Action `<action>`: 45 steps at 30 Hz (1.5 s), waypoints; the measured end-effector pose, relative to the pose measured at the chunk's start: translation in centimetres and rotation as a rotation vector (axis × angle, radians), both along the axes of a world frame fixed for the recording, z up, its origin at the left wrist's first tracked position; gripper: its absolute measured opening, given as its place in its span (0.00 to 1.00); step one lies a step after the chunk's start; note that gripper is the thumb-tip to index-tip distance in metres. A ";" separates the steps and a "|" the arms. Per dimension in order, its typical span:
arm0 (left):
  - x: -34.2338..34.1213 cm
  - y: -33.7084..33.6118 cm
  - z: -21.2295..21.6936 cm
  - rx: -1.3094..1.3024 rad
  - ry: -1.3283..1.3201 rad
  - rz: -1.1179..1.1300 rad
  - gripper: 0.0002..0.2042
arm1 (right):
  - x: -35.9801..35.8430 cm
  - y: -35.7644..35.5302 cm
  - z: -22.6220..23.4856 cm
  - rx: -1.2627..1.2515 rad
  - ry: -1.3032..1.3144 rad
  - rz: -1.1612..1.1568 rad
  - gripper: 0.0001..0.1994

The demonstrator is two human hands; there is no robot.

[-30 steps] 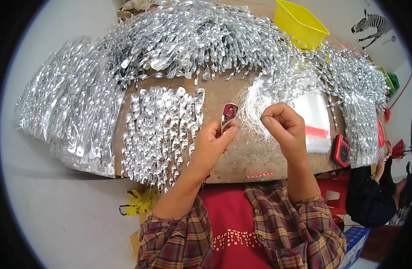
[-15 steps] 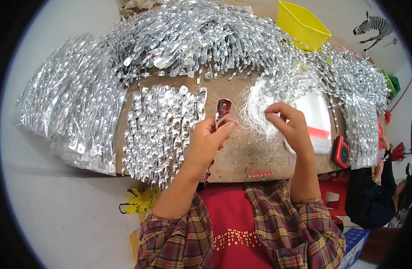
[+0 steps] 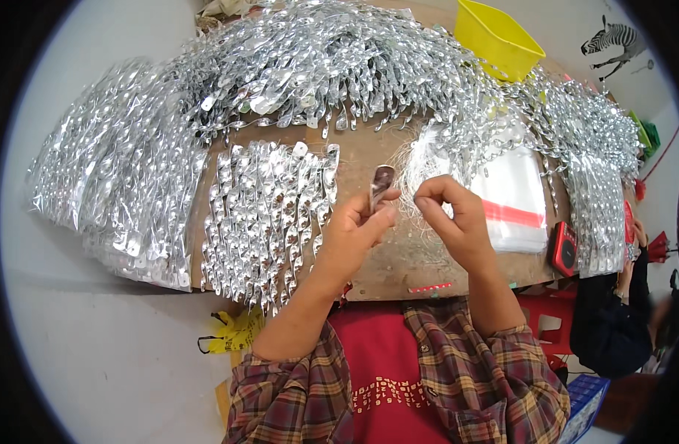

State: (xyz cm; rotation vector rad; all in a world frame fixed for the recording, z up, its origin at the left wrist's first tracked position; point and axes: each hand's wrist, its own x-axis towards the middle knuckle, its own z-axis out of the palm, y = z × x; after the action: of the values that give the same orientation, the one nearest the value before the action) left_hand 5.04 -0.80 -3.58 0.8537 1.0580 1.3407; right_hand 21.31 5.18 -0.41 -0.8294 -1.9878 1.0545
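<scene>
Far left, a heap of silver twisted strips in clear wrapping [image 3: 117, 177] covers the end of the table [image 3: 384, 274]. Next to it lies a row of bare silver twisted strips [image 3: 262, 214], the lower ends reaching the table's near edge. The left forearm slants up and rightward beside this row, sleeve pushed back; the left hand [image 3: 356, 227] is closed in a pinch, thumb against fingers, on a small shiny strip [image 3: 382, 185] whose rounded end stands up above the fingertips. A bundle of white threads [image 3: 427, 159] lies beyond, between the hands. The right forearm leans up and leftward; the right hand [image 3: 455, 220] is curled, thumb and forefinger tips close together, though whether they grip a thread cannot be told. Just right of it lies a stack of clear bags [image 3: 518, 189] with a red band.
</scene>
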 end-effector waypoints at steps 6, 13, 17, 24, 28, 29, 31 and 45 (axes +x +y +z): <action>0.3 -0.7 0.4 0.068 -0.119 -0.140 0.15 | -0.5 -0.7 1.7 -0.052 0.173 -0.008 0.01; 0.2 -0.8 0.8 0.104 -0.120 -0.116 0.18 | -0.3 -0.3 0.9 -0.105 0.148 -0.002 0.01; 0.0 -0.8 0.7 0.089 -0.109 -0.147 0.20 | 0.0 -0.1 0.3 -0.098 0.134 -0.013 0.01; 0.3 -0.8 0.6 0.107 -0.058 -0.141 0.21 | 0.2 -0.4 0.6 -0.217 0.182 -0.018 0.01; 0.4 -0.8 0.6 0.143 -0.034 -0.156 0.20 | 0.3 -0.3 0.7 -0.280 0.227 0.000 0.02; 0.4 -0.9 0.7 0.138 -0.017 -0.157 0.20 | 0.2 -0.2 0.8 -0.280 0.227 0.000 0.02; 0.5 -0.9 0.7 0.135 -0.001 -0.162 0.19 | 0.1 -0.2 1.0 -0.273 0.250 0.028 0.02; 0.0 0.1 2.1 0.171 -0.082 -0.018 0.11 | 0.5 1.1 -0.3 -0.429 0.326 0.129 0.05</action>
State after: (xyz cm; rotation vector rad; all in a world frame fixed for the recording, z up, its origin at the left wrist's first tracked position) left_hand 5.06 -0.71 -1.50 0.9238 0.8796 1.4534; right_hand 21.78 6.31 -0.75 -0.6936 -1.5789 1.6157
